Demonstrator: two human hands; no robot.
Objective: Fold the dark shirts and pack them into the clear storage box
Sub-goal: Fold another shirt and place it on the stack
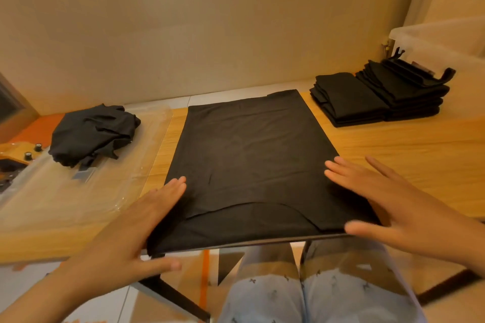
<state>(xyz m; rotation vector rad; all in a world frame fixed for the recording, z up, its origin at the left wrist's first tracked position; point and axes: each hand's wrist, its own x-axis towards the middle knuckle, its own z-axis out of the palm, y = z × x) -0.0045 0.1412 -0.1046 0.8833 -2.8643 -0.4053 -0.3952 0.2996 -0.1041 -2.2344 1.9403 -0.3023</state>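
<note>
Black shirt (252,162) flat betw. hands.

A flat shirt (252,162) lies between a crumpled heap (94,134) left and folded stacks (378,94) right.

Two folded stacks (346,98) (405,86), one box (446,42)

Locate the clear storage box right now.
Head view: the clear storage box sits at the far right edge, just behind the stacks of folded shirts on the table.
</note>
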